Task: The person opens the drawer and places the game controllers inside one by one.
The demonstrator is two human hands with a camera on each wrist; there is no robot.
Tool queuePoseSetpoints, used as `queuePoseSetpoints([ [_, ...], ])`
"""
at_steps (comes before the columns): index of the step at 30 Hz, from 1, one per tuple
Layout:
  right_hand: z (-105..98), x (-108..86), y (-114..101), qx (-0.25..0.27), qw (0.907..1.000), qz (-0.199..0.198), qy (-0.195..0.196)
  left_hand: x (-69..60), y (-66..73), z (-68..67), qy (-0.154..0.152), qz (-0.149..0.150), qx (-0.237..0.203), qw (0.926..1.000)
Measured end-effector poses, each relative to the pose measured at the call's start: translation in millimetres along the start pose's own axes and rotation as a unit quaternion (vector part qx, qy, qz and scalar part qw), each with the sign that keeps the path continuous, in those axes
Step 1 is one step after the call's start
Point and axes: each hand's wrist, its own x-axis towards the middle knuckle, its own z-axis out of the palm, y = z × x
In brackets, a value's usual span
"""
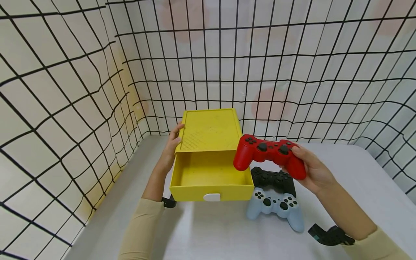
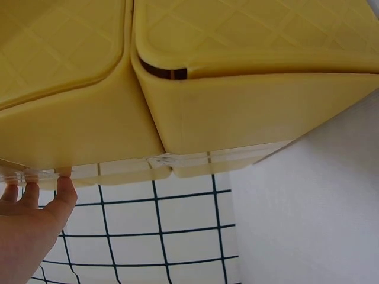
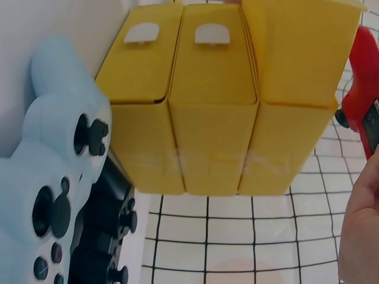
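Note:
A red game controller [image 1: 256,150] is gripped at its right end by my right hand [image 1: 313,169], the thumb lying on top. It is held up above the right front of a yellow drawer unit [image 1: 211,126]. The unit's top drawer [image 1: 191,194] is pulled out, its visible inside bare. My left hand [image 1: 169,150] rests against the unit's left side; in the left wrist view, fingertips of the left hand [image 2: 35,228] touch the yellow wall. A light blue controller [image 1: 276,206] and a black controller [image 1: 274,178] lie right of the drawer, the black one farther back.
Two closed lower drawers [image 3: 213,65] with white tabs show in the right wrist view. Black wire grid [image 1: 221,68] stands behind the unit and along both sides. White table surface [image 1: 221,231] extends in front.

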Motion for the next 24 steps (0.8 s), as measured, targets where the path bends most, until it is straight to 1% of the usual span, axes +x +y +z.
queuePoseSetpoints([
  [3,5,2.7,1,-0.013,0.9999,0.004,-0.002,-0.2,-0.5,-0.2,0.001,0.0,-0.001,1.0],
  [8,15,8.2,4,-0.042,0.9988,0.003,-0.024,0.5,-0.9,-0.2,0.001,-0.002,-0.003,1.0],
  [11,22,11.5,6,-0.059,0.9977,0.01,-0.033,1.1,-1.1,0.0,0.003,-0.003,-0.004,1.0],
  [18,46,18.7,9,-0.097,0.9941,0.038,-0.029,2.1,-1.4,0.9,0.001,-0.004,-0.005,1.0],
  [24,70,27.8,8,-0.129,0.9895,0.031,-0.057,0.6,-0.7,0.6,0.005,-0.006,-0.001,1.0],
])
